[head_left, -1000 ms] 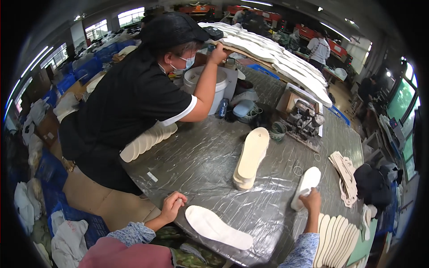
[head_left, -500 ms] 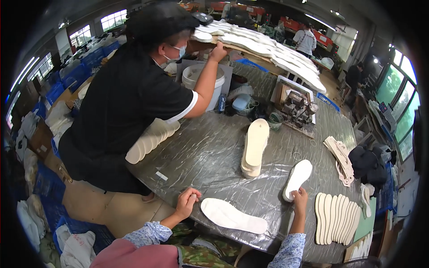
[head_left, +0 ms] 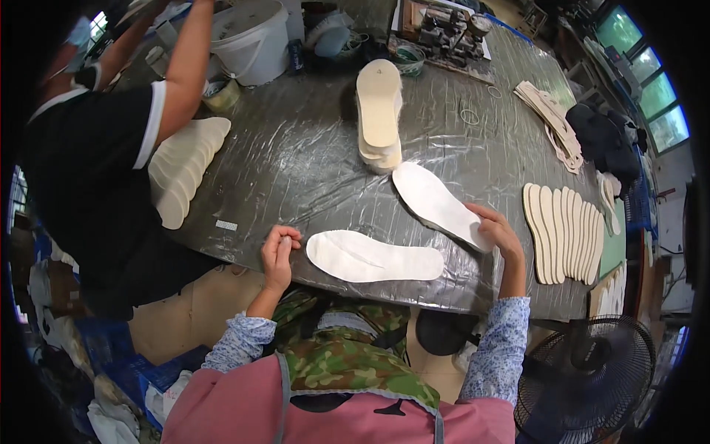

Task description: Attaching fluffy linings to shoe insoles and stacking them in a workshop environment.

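Observation:
My right hand grips the narrow end of a white insole. Its broad end points up and left, close to the front of a stack of cream insoles. Another white insole lies flat near the table's front edge, with a crease along its middle. Just left of that insole's broad end is my left hand, its fingers curled closed. Whatever may be inside those fingers is hidden.
Fanned insoles lie at the right and left of the dark plastic-covered table. Beige strips rest far right. A co-worker's arm reaches past a white bucket. A black fan stands lower right.
The view has tipped downward. My right hand has turned its insole, so the broad end now points left toward the stack. The left hand remains curled beside the flat insole.

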### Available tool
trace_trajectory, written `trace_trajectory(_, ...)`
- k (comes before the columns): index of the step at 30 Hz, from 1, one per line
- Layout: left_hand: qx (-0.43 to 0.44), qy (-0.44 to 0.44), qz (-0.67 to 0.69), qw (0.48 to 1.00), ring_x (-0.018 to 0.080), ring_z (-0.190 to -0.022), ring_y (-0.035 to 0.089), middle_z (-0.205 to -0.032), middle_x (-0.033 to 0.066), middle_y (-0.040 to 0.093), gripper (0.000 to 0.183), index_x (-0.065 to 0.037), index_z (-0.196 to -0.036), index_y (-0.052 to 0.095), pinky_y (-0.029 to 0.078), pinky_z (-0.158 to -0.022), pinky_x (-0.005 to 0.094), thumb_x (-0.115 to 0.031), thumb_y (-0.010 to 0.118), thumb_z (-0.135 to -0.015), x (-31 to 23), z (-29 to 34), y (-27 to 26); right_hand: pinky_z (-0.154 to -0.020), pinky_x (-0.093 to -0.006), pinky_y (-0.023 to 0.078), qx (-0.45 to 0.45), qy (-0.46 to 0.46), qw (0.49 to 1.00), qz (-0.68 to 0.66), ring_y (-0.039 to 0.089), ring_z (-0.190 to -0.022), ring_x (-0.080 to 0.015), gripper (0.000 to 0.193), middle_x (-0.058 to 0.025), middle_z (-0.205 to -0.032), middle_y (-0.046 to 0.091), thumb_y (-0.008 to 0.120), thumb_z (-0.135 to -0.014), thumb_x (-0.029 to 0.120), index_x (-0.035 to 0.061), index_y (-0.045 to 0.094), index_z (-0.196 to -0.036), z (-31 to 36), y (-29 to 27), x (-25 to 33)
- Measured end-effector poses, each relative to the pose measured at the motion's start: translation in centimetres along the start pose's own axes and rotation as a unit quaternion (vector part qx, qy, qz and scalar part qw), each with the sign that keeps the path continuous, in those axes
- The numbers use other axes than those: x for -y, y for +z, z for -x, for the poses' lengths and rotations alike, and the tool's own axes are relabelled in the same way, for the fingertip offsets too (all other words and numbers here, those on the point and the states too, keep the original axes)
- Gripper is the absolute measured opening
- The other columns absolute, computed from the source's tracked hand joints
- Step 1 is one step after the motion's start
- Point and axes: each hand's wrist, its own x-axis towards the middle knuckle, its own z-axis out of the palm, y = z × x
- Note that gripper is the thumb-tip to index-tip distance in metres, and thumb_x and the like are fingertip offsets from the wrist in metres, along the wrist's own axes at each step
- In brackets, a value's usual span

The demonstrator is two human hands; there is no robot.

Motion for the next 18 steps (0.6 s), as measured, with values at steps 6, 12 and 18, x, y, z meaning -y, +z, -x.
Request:
trace_trajectory(6,0.018,-0.007,-0.008,1.000,0.0098,-0.075,0.056,-0.088,0.0048,0.062,0.017,-0.001,-0.096,0.059,0.046,-0.072,0.0248,-0.010,0.045,-0.096,-0.4,0.2,0.1,-0.091,-0.0312,0.046,0.042,0.060,0.994,0.081,0.062,-0.100,-0.0228,0.058,-0.0139,-0.110,0.068,0.049,-0.066,0.016,-0.0004,0.066,-0.119,-0.1,-1.4,-0.4)
trace_trajectory(12,0.099,-0.107,-0.018,0.989,0.0083,-0.082,0.053,-0.095,0.0044,0.061,0.021,0.000,-0.107,0.060,0.045,-0.079,0.0242,-0.009,0.044,-0.096,-1.5,-2.4,-0.2,-0.090,-0.0343,0.048,-0.050,-0.072,0.965,0.246,0.061,-0.097,-0.0203,0.053,-0.0097,-0.101,0.064,0.051,-0.066,0.002,0.0062,0.067,-0.116,0.7,-1.5,0.3)
trace_trajectory(18,0.194,-0.072,-0.105,0.973,0.0121,-0.095,0.057,-0.106,0.0069,0.062,0.026,0.002,-0.115,0.059,0.045,-0.087,0.0258,-0.006,0.044,-0.095,-3.9,-4.9,2.7,-0.085,-0.0277,0.045,-0.151,-0.101,0.981,0.074,0.059,-0.095,-0.0179,0.031,-0.0069,-0.100,0.060,0.051,-0.074,0.000,0.0041,0.067,-0.100,-0.2,-1.8,-2.2)
